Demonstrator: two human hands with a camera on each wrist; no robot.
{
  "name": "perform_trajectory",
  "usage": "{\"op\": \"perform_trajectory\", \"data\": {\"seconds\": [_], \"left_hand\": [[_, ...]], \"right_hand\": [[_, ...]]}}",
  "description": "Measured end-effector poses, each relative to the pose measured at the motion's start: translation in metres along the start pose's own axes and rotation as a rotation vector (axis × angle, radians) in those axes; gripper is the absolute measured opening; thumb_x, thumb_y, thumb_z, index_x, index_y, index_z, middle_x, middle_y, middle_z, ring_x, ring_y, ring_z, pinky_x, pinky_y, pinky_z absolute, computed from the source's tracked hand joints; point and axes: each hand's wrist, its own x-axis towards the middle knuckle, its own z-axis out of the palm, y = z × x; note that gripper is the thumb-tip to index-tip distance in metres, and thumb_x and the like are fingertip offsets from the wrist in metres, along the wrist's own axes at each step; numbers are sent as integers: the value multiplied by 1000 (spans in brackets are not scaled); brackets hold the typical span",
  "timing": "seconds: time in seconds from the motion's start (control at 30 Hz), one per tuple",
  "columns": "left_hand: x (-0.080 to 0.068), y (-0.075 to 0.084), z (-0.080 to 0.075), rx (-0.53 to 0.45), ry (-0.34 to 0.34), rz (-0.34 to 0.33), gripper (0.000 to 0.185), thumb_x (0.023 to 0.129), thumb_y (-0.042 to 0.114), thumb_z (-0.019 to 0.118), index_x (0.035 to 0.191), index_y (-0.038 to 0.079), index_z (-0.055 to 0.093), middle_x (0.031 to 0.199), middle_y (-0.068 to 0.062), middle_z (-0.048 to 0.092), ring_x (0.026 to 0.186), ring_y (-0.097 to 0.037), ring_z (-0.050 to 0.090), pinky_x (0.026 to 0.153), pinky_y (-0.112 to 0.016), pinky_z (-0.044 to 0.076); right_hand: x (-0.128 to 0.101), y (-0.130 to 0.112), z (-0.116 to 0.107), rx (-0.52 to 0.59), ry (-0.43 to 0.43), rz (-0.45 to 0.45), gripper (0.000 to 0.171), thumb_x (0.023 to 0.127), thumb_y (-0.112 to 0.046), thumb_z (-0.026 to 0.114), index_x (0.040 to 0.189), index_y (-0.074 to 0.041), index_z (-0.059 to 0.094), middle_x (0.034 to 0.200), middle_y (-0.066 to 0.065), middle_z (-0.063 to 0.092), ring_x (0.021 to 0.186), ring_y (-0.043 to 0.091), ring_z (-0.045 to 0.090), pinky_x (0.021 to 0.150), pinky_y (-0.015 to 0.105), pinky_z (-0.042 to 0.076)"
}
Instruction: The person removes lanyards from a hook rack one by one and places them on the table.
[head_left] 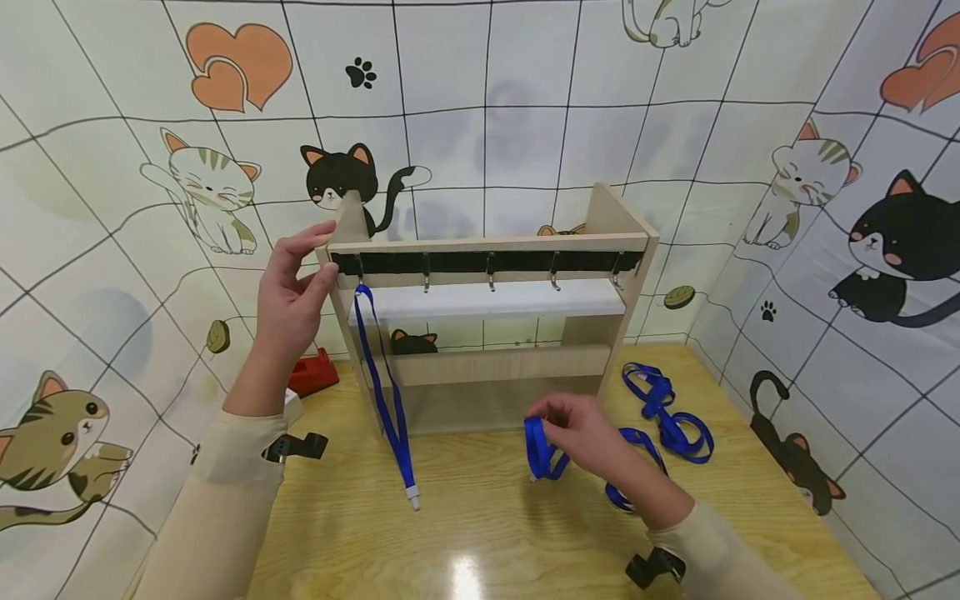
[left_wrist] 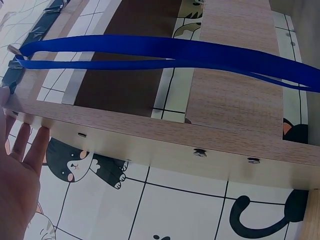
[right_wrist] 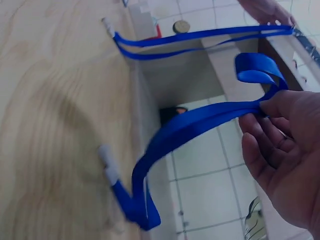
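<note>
A light wooden shelf rack (head_left: 495,367) stands on the table, with a row of metal hooks (head_left: 491,271) on a black strip. A blue lanyard (head_left: 393,417) hangs from the leftmost hook, its white end (head_left: 412,497) dangling low. My left hand (head_left: 292,292) rests against the rack's upper left corner; in the left wrist view its fingers (left_wrist: 36,150) lie fairly straight on the side panel. In front of the rack's lower right, my right hand (head_left: 585,433) pinches another blue lanyard (right_wrist: 190,125) between thumb and fingers. Its white end (right_wrist: 107,162) hangs down in the right wrist view.
More blue lanyards (head_left: 663,404) lie folded on the table to the right, one partly hidden behind my right forearm. A red object (head_left: 312,373) sits behind my left forearm. Behind the table is a wall covering (head_left: 517,150) with cartoon cats and grid lines.
</note>
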Motion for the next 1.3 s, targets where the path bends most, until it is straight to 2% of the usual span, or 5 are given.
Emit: {"op": "perform_trajectory", "data": {"seconds": [0.17, 0.37, 0.6, 0.8, 1.3], "left_hand": [[1, -1, 0, -25, 0, 4, 39, 109, 2, 67, 146, 2, 60, 162, -9, 59, 151, -30, 50, 102, -22, 58], [0, -1, -1, -9, -1, 4, 37, 109, 2, 66, 146, 1, 60, 162, -9, 59, 150, -30, 51, 103, -22, 58], [0, -3, -2, -36, -2, 1, 37, 109, 2, 67, 146, 1, 60, 162, -9, 59, 151, -28, 50, 103, -22, 58], [0, -4, -1, -36, -6, -2, 37, 109, 2, 67, 146, 1, 60, 162, -10, 58, 152, -28, 49, 103, -23, 58], [0, -4, -2, -30, -6, -3, 37, 109, 3, 67, 146, 2, 60, 162, -9, 58, 152, -28, 49, 103, -23, 58]], "right_hand": [[-4, 18, -5, -35, -83, 45, 16, 104, 2, 68, 113, -4, 80, 100, 4, 76, 77, 14, 64, 63, 25, 54], [-5, 44, -8, -96, -127, 59, 15, 104, 3, 67, 109, -6, 79, 92, 1, 73, 74, 11, 63, 64, 25, 57], [-4, 65, -10, -137, -138, 83, 15, 103, 2, 68, 109, -5, 78, 92, 0, 72, 72, 10, 61, 60, 26, 53], [-3, 83, -12, -181, -144, 72, 14, 102, 4, 69, 108, -5, 78, 93, 0, 73, 75, 11, 64, 64, 26, 56], [-2, 100, -13, -341, -141, 16, 7, 103, -2, 74, 106, -5, 79, 99, 4, 77, 86, 8, 66, 73, 29, 58]]}}
